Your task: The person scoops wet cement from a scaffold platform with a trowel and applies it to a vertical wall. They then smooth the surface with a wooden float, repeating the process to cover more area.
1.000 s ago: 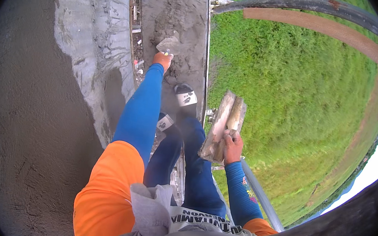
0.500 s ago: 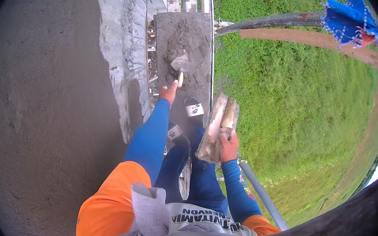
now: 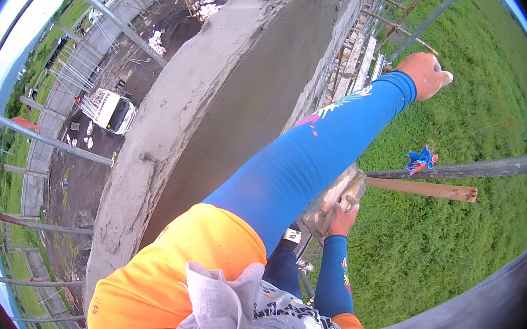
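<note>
My left arm stretches forward and across to the right, and my left hand point(image 3: 422, 76) is raised over the grass side, its fingers curled closed. What it grips is hidden behind the fist; no trowel blade shows. Lower down and nearer me, my right hand point(image 3: 342, 220) is closed on a mortar-smeared wooden mortar board point(image 3: 337, 195), held tilted beside the scaffold. My left forearm covers part of the board. To the left rises a grey wall face of smooth mortar point(image 3: 253, 80), topped by a rough, wide ledge point(image 3: 175, 84).
Narrow scaffold planks point(image 3: 353, 61) run ahead along the wall. A dark pole point(image 3: 462, 166) with a blue rag point(image 3: 422, 159) and a wooden beam point(image 3: 428, 189) jut right over grass far below. Left, beyond the wall, are metal pipes point(image 3: 106, 13) and a white truck point(image 3: 113, 112) on the ground.
My left hand has risen from the trowel in the mortar pile, moving forward and right. The view has swung up, bringing the wall top and ground beyond into sight. My right hand keeps the mortar board.
</note>
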Tool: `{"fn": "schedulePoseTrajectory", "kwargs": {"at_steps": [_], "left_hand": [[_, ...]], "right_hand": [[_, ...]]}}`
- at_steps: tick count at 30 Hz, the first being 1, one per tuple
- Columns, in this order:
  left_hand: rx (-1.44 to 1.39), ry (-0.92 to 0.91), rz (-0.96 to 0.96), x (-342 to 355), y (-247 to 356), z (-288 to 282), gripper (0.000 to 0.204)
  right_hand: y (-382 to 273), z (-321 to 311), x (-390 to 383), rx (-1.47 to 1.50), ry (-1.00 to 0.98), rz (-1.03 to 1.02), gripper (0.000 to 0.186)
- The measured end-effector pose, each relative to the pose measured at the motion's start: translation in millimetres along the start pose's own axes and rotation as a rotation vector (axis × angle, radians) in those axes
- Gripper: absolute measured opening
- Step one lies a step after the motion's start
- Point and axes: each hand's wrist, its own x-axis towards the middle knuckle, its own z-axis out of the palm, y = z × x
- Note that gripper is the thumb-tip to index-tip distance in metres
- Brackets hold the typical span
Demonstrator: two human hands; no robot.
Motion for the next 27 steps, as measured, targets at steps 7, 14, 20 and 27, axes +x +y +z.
{"fn": "schedulePoseTrajectory", "kwargs": {"at_steps": [7,14,20,27], "left_hand": [[1.097,0.039,1.307,-19.4,111.2,-270.3,0.037],[0.432,0.366,0.206,-250.8,81.0,-349.6,0.042],[0.35,0.403,0.166,-337.8,50.0,-309.5,0.047],[0.522,0.326,0.17,-319.7,27.6,-278.9,0.051]], "right_hand": [[-43.6,11.8,17.0,-0.044,0.018,-0.163,0.064],[-51.7,-10.4,8.4,0.117,-0.107,0.017,0.068],[-90.0,0.1,4.9,0.052,-0.163,0.061,0.064],[-131.3,61.0,17.5,0.47,-0.228,0.041,0.056]]}}
